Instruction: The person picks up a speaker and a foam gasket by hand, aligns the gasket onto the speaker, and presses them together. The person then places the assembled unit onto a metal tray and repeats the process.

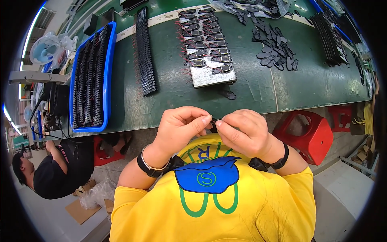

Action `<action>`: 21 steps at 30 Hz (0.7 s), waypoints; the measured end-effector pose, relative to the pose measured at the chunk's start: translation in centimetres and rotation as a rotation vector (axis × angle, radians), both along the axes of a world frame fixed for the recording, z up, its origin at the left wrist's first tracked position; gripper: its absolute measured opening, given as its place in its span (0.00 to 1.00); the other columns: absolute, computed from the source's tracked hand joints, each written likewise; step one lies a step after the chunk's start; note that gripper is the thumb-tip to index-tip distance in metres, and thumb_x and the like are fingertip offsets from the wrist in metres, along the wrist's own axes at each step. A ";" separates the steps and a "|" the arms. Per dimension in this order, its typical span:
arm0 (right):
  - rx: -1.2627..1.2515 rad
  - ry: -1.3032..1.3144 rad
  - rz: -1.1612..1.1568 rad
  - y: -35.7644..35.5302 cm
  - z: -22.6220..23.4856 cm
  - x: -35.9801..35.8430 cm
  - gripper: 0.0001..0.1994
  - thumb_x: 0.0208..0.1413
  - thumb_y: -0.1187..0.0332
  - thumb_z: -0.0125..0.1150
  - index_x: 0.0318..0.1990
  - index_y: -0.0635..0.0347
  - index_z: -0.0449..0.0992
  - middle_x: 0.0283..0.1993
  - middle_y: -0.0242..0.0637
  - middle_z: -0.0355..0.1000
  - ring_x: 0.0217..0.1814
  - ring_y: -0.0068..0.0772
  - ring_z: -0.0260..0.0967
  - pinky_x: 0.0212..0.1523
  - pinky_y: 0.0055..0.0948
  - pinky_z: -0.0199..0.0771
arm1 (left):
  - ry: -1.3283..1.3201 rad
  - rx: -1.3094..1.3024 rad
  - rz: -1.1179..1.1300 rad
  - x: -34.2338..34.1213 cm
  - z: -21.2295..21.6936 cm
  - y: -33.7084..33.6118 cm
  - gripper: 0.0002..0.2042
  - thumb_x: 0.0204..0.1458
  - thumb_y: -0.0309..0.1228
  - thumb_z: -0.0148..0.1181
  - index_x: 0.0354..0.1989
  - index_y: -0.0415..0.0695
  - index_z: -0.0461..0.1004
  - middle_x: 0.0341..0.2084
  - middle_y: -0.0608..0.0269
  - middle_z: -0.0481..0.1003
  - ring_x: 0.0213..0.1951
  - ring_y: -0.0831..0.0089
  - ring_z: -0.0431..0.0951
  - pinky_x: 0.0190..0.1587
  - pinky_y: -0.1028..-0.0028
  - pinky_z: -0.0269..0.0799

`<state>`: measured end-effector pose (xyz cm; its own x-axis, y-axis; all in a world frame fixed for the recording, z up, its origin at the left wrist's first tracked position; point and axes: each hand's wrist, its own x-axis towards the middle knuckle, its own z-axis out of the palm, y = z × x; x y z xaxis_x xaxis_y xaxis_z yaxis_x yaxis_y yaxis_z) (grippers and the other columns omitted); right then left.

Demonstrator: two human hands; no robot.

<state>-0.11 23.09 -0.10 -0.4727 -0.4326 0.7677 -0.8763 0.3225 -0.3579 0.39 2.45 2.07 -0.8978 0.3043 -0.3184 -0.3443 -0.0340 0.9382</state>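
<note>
My left hand (181, 127) and my right hand (246, 131) meet close to my chest, just off the table's front edge. Both are closed in a pinch on a small dark part (214, 120); fingers cover most of it, so its exact kind is hidden. Beyond my hands, a silvery metal block (201, 80) bears two columns of small black speaker modules (221, 69) with thin red wires. One loose flat black piece (229, 95) lies on the table by the block's near end.
On the green table (173, 97) are a long row of black modules (144, 52), a blue tray (108, 80) of similar rows, scattered flat black pieces (278, 52) and stacked black strips (328, 40). Red stools (318, 139) stand right. A person in black (60, 169) sits left.
</note>
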 end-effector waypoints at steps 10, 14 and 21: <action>-0.028 0.000 0.071 0.0 -0.4 -0.4 0.16 0.34 0.79 0.67 0.36 0.65 0.77 0.34 0.38 0.70 0.28 0.34 0.71 0.25 0.26 0.71 | -0.176 0.224 -0.060 -0.8 -0.8 -1.1 0.05 0.55 0.24 0.58 0.35 0.34 0.76 0.25 0.55 0.78 0.24 0.76 0.78 0.28 0.79 0.75; -0.044 -0.100 0.122 0.3 0.1 -0.8 0.14 0.36 0.77 0.68 0.36 0.64 0.77 0.35 0.39 0.71 0.28 0.34 0.71 0.26 0.27 0.71 | -0.141 0.190 -0.102 -0.5 -0.8 -1.5 0.05 0.55 0.27 0.59 0.35 0.37 0.77 0.24 0.63 0.78 0.24 0.82 0.75 0.28 0.83 0.72; 0.032 -0.531 -0.146 2.5 1.2 -1.7 0.14 0.39 0.72 0.71 0.36 0.62 0.76 0.35 0.40 0.71 0.30 0.38 0.70 0.30 0.31 0.71 | -0.087 0.214 -0.001 -0.2 -1.1 -2.5 0.05 0.54 0.24 0.59 0.33 0.34 0.75 0.23 0.55 0.78 0.22 0.76 0.77 0.26 0.80 0.75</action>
<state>-1.80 25.59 1.08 -0.8481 -0.3529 0.3951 -0.5236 0.4449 -0.7266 0.21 -0.03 1.02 -0.8694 0.3742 -0.3228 -0.4238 -0.2287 0.8764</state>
